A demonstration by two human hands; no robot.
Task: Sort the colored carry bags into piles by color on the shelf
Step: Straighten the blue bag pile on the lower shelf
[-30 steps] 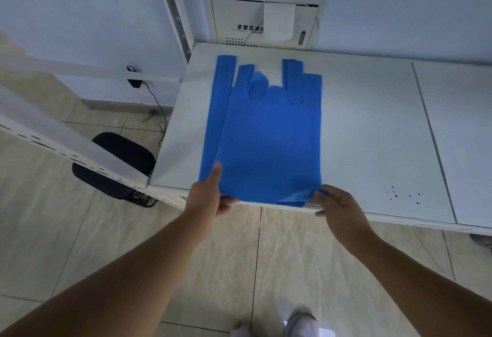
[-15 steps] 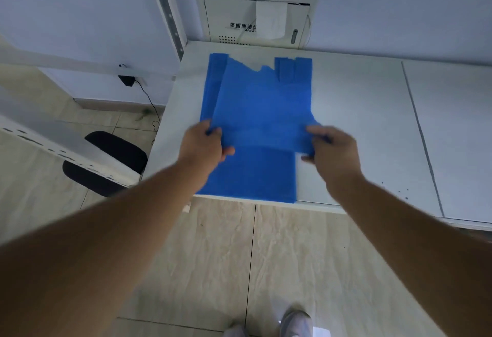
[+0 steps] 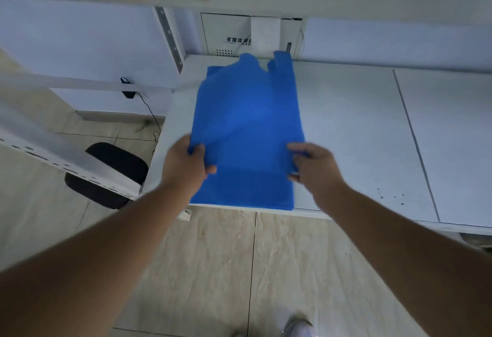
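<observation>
The blue carry bags (image 3: 247, 112) look like matt, soft non-woven cloth, though motion blur hides the weave, lying on a smooth, matt white painted shelf (image 3: 346, 128), probably metal, above a glossy, marble-veined beige tile floor (image 3: 213, 270).

The wall (image 3: 80, 43) is pale bluish white, and the light is dim. At the upper middle of the frame a white metal box (image 3: 226, 35) with printed characters sits in it. The white shelf (image 3: 359, 136) fills the right side. Below are beige floor tiles (image 3: 213, 270). At the left stands a black seat (image 3: 117, 160), with a black plug (image 3: 127, 94) and its cable on the wall above it.
</observation>
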